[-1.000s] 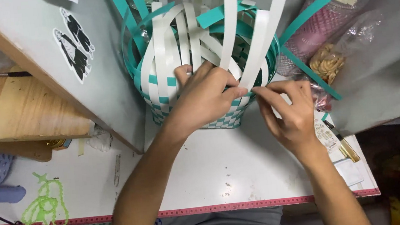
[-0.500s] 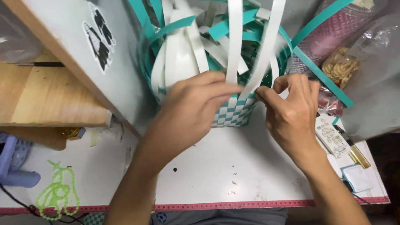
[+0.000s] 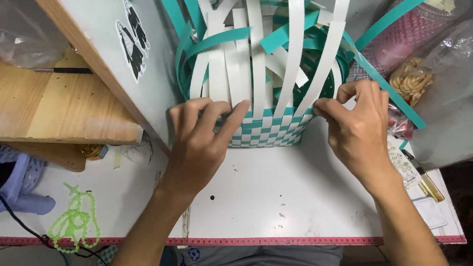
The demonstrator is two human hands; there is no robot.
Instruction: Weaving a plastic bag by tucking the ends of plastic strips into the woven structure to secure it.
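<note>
A half-woven basket (image 3: 267, 130) of white and teal plastic strips stands on the white table (image 3: 276, 198); its lower band is a checkered weave and loose strips rise from the rim. My left hand (image 3: 203, 139) lies against the basket's left front, fingers spread across the white strips. My right hand (image 3: 355, 125) pinches a white strip (image 3: 322, 68) at the basket's right edge, close to a long teal strip (image 3: 393, 93) that runs off to the right.
A wooden shelf (image 3: 34, 105) and a white panel with black stickers (image 3: 131, 36) stand at the left. Clear plastic bags with pink netting (image 3: 410, 35) and tan bits (image 3: 411, 80) lie at the right. A green bead string (image 3: 73, 218) rests near the table's red-edged front.
My left hand has slid from the basket's middle to its left front. My right hand has shifted right along the rim. The view has moved in closer.
</note>
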